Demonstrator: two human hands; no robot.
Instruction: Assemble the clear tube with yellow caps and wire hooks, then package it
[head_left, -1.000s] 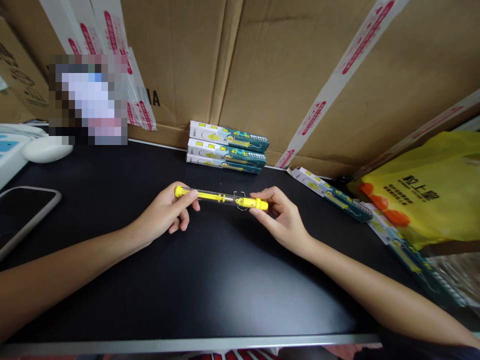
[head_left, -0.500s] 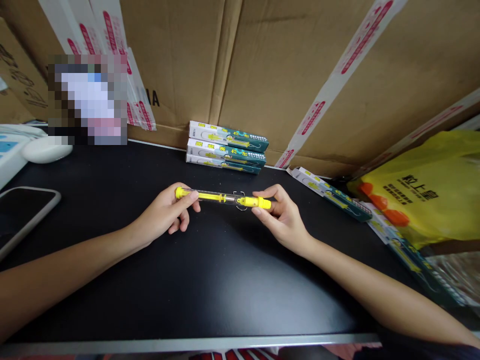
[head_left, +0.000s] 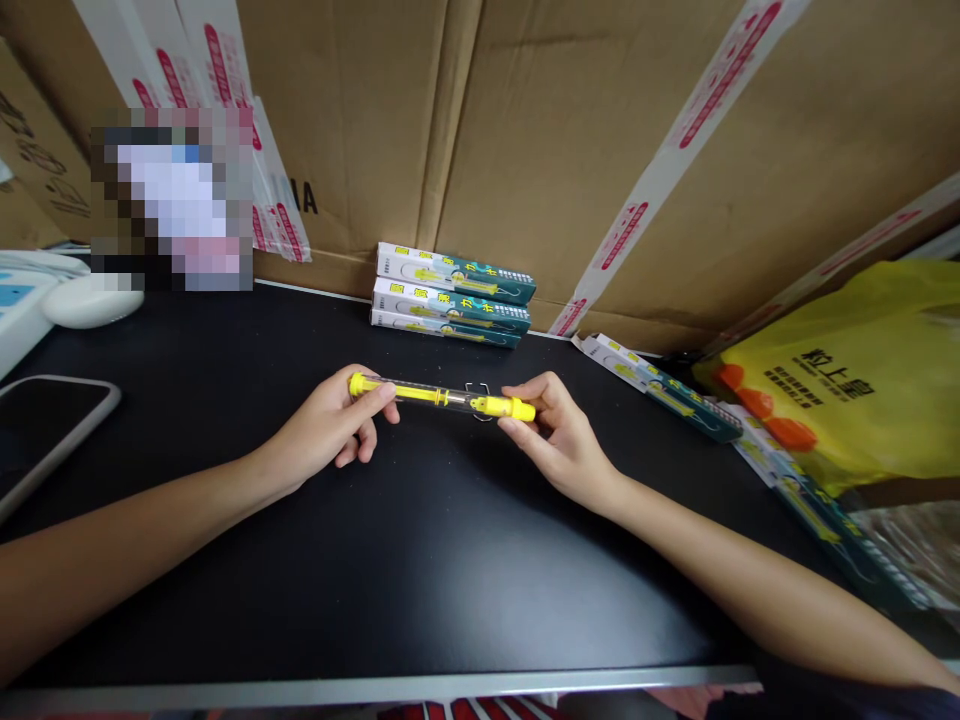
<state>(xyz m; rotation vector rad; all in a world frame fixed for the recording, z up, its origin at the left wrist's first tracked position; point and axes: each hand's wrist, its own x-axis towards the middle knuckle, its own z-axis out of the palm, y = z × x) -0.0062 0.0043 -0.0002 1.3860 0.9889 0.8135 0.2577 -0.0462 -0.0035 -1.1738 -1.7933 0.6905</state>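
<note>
Both hands hold a spring scale, a clear tube with yellow parts inside, level above the black table. My left hand is closed around its yellow left end, thumb lying along the tube. Between thumb and fingertips, my right hand pinches the yellow end piece on the right. Thin metal wire, apparently a hook, shows behind and below the tube near that end. Whether it is joined to the scale I cannot tell.
Several printed boxes are stacked against the cardboard at the back. More boxes lie at the right beside a yellow plastic bag. A phone and a white mouse sit at the left. The table's front edge is near.
My right hand has moved very slightly left with the yellow end piece, toward my left hand. The left hand's grip looks the same.
</note>
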